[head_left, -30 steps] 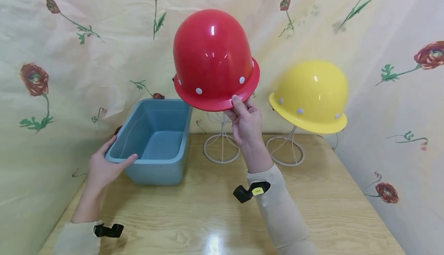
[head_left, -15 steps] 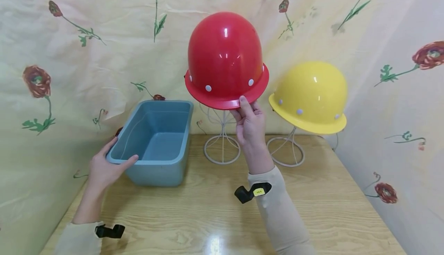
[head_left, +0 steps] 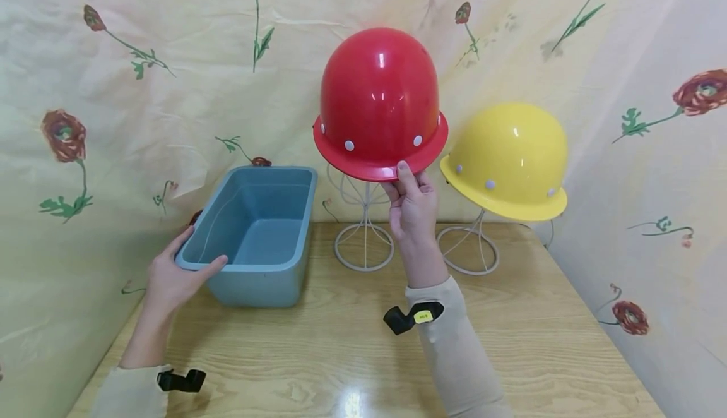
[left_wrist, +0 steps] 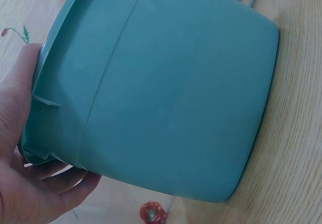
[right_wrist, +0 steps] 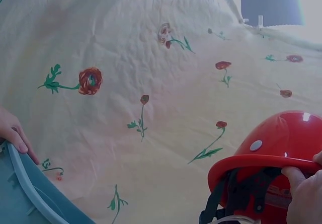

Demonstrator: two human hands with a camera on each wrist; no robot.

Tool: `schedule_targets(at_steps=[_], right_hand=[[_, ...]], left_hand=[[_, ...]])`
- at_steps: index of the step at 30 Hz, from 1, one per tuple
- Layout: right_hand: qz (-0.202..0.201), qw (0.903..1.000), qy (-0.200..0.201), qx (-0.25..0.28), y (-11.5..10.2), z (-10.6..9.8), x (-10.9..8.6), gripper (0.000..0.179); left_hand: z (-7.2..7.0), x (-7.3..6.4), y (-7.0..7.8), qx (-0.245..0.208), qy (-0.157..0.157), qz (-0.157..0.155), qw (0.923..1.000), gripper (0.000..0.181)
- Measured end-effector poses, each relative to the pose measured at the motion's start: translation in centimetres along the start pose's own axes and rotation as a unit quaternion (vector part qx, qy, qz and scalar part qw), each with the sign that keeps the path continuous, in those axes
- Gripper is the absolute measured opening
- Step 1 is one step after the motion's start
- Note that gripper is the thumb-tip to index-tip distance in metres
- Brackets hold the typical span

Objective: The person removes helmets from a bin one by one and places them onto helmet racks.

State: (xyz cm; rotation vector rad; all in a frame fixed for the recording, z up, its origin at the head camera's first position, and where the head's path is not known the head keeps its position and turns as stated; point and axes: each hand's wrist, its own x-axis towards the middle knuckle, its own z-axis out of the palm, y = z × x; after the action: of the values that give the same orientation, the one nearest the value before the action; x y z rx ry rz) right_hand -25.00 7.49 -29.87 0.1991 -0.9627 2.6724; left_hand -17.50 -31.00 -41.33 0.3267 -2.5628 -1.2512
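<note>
My right hand (head_left: 411, 200) pinches the front brim of a red hard hat (head_left: 379, 105), thumb on top and fingers under, holding it just above a white wire stand (head_left: 363, 241). The right wrist view shows the red hard hat (right_wrist: 271, 168) with its dark inner straps and my fingers (right_wrist: 297, 178) under the brim. My left hand (head_left: 173, 276) grips the near left corner of an empty blue-grey plastic bin (head_left: 258, 232), thumb over the rim. In the left wrist view the bin (left_wrist: 171, 93) fills the frame with my left hand (left_wrist: 30, 183) at its rim.
A yellow hard hat (head_left: 508, 162) sits on a second wire stand (head_left: 468, 247) to the right. The wooden table (head_left: 352, 355) is backed by a flowered cloth (head_left: 142, 89) on all sides, close behind the bin and stands.
The red hard hat has moved right and slightly down with my right hand, ending over the left wire stand. My left hand has stayed on the bin's corner.
</note>
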Motion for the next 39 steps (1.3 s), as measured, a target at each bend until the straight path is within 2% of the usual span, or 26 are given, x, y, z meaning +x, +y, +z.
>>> schedule_targets(at_steps=[8,20,31,39], right_hand=[[0.000,0.9997,0.015,0.018,0.4,-0.4,0.1,0.016],[0.012,0.9998,0.018,-0.003,0.9,-1.4,0.1,0.033],[0.034,0.9989,0.034,-0.001,1.5,-2.0,-0.1,0.038],[0.019,0.9988,0.042,0.019,2.3,-2.4,-0.6,0.019]], left_hand=[[0.0,-0.1,0.0,0.002,0.001,0.003,1.0000,0.105],[0.0,-0.1,0.0,0.008,0.005,0.004,0.9999,0.105],[0.1,-0.2,0.2,0.010,0.005,-0.002,0.9999,0.106],[0.2,-0.1,0.0,0.009,0.005,-0.004,0.9999,0.106]])
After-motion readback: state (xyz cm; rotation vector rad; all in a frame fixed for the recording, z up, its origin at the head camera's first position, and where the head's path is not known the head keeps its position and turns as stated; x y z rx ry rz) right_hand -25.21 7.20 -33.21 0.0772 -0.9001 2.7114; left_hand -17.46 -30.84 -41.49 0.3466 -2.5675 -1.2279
